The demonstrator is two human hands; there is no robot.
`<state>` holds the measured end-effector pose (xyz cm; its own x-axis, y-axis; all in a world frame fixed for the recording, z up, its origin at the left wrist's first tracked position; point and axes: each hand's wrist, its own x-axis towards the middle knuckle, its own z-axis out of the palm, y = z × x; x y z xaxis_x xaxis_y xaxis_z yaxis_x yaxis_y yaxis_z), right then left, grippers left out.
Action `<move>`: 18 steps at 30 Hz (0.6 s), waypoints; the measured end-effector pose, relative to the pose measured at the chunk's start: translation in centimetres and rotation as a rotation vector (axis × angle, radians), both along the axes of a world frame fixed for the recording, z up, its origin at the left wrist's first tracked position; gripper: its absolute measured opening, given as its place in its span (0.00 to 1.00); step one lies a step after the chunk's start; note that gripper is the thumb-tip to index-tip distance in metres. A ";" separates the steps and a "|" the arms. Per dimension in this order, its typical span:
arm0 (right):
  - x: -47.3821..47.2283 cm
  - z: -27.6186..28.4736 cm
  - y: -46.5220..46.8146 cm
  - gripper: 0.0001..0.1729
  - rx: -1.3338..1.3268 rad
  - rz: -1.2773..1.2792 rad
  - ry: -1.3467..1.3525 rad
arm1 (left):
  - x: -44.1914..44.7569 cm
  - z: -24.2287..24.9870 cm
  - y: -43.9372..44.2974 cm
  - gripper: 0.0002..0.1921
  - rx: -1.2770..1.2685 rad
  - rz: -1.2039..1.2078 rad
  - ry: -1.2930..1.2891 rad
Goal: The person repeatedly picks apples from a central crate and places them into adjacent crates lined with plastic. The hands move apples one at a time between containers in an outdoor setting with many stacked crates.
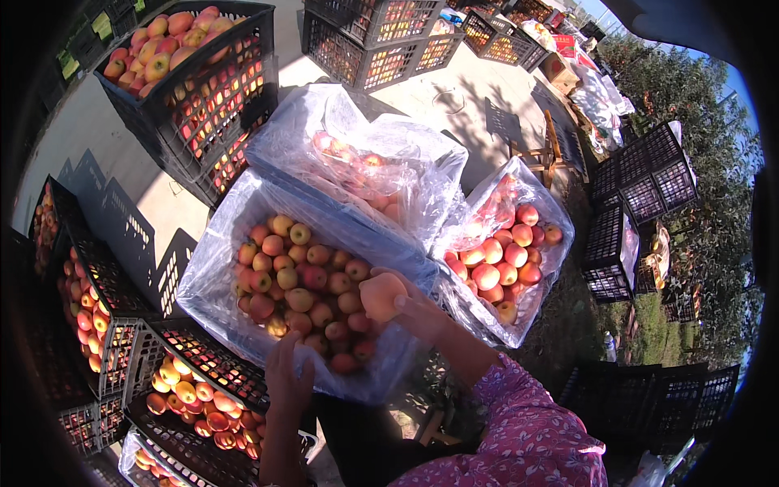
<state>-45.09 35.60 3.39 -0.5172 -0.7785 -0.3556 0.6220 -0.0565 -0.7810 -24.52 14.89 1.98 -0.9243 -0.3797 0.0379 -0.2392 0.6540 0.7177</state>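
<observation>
My right hand (420, 311) holds a large pale orange-pink apple (382, 297) above the right side of a crate lined with clear plastic film (210, 243). Inside that crate lie many red and yellow-green apples (299, 299), mostly in shade. At the near edge of the same crate is my left hand (288, 378), its thumb apart from the fingers and no apple visible in it. The fingertips are close to the nearest apples; whether they touch is not clear.
Behind stands another lined crate (365, 137), film partly over its apples. A lined crate of redder apples (538, 313) adjoins on the right. Black crates full of apples stand at lower left (207, 359) and upper left (213, 115). A wooden stool (551, 149) stands beyond.
</observation>
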 end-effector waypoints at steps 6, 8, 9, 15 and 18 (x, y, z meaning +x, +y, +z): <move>-12.7 -0.4 -0.4 0.39 -0.201 -0.363 -0.146 | -2.2 -4.1 1.5 0.17 -0.189 -0.027 -0.182; -16.7 -2.2 -2.4 0.38 -0.035 -0.332 0.088 | -2.2 -4.3 1.6 0.14 -0.231 -0.018 -0.245; -18.9 -4.1 -2.6 0.26 0.121 -0.287 0.204 | -2.2 -4.6 1.8 0.13 -0.237 -0.004 -0.241; -23.6 -6.1 -6.4 0.51 1.091 0.605 0.643 | -2.5 -4.4 1.9 0.11 -0.247 0.042 -0.232; -23.5 -8.6 -8.0 0.51 1.180 0.675 0.679 | -2.6 -4.3 1.9 0.11 -0.261 0.043 -0.220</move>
<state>-68.55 27.58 -5.17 -0.5085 -0.3781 -0.7736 -0.2097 0.9258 -0.3146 -27.10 16.78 -2.31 -0.9047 -0.4219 -0.0594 -0.4006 0.7947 0.4560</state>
